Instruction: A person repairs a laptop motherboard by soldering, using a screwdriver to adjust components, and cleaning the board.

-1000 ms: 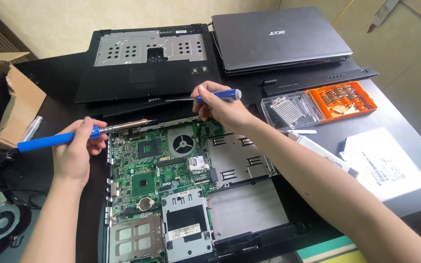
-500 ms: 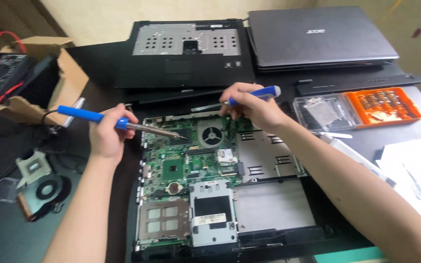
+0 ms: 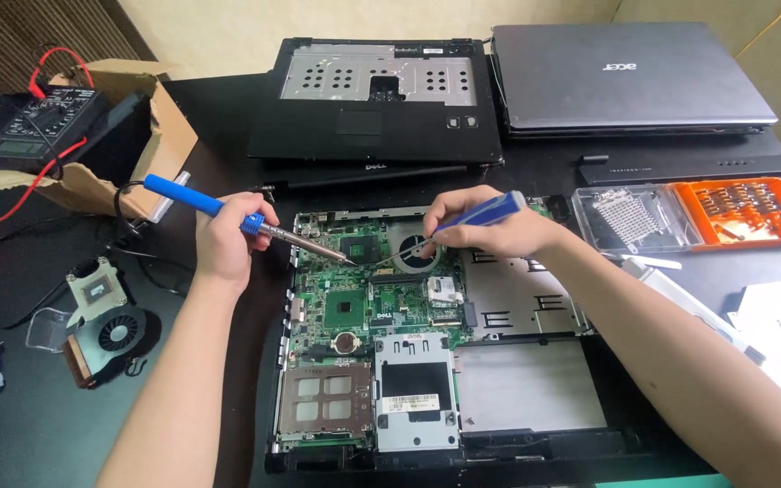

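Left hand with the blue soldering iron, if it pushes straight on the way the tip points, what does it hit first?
Probably the green motherboard: the left hand aims the soldering iron down and rightward, its tip just beside the square chip. Whether the tip already touches cannot be told.

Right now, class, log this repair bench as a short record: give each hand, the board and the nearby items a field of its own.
left hand: grips a blue-handled soldering iron, tip on the board
right hand: holds a blue-handled thin metal tool, tip near the iron's tip
board: green circuit board in an opened black laptop base
left side: loose cooling fan, black multimeter
right side: orange bit case
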